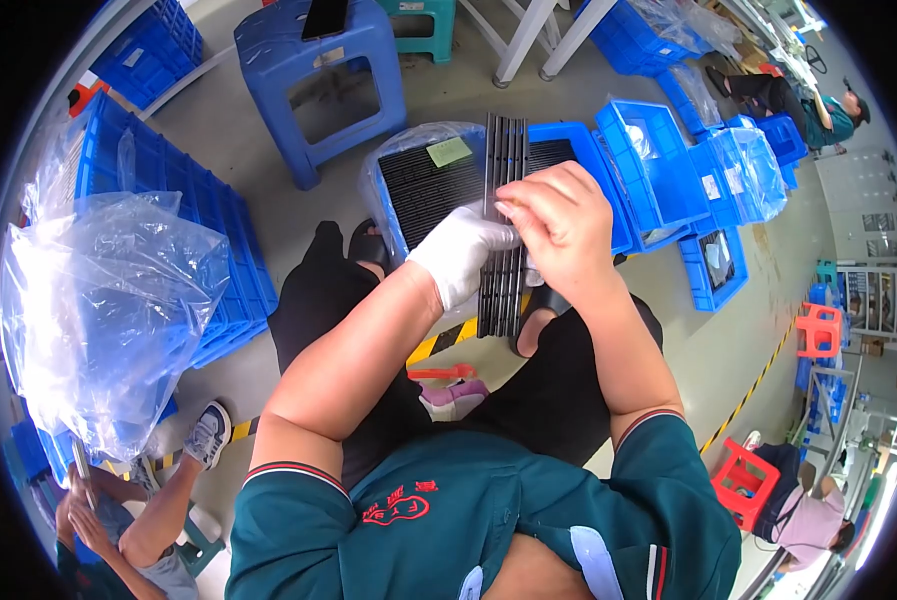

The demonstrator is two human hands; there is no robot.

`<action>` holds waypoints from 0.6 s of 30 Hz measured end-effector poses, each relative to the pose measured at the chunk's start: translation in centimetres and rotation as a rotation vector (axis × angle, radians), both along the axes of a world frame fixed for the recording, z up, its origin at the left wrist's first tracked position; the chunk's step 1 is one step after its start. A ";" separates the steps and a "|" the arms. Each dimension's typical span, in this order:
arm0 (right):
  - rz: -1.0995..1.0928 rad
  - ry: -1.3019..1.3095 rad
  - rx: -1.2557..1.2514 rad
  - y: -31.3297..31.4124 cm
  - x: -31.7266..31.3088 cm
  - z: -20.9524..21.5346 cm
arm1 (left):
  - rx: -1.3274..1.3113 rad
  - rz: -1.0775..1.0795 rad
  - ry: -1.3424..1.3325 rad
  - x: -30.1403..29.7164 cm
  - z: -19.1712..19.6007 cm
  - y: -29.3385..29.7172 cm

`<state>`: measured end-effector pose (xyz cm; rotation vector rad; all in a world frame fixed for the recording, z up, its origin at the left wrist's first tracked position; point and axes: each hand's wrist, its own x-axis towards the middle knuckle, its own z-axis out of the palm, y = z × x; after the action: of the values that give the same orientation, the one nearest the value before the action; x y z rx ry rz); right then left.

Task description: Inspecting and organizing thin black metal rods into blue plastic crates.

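My left hand, in a white glove, is closed around a stack of long black slotted strips. The strips stand lengthwise in front of me, above my knees. Bare and pinched, my right hand has its thumb and fingertips at the stack's right side. Whatever may lie between those fingertips is too small to make out. Just beyond the stack, a blue bin lined with clear plastic holds rows of similar black strips. On those rows lies a yellow-green note.
A blue stool with a dark flat phone-like object stands ahead. Blue crates fill the right; a tall crate stack with plastic film is at left. A red tool lies between my legs. Other people sit nearby.
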<state>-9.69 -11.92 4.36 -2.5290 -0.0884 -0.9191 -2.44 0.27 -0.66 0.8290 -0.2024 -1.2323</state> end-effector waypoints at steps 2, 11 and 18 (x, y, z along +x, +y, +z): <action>0.004 -0.045 -0.130 0.5 0.1 0.3 | -0.012 0.008 -0.077 -0.2 -0.1 -0.1; -0.042 -0.075 0.113 0.1 0.0 0.4 | 0.019 0.055 0.166 -0.1 0.5 -0.3; -0.021 0.084 0.337 -1.0 -1.2 -0.3 | 0.009 0.292 0.336 2.3 0.7 -0.2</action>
<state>-10.87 -12.96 4.03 -2.2538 0.1107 -0.7627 -0.16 0.07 -0.01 0.6217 0.1916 -1.0764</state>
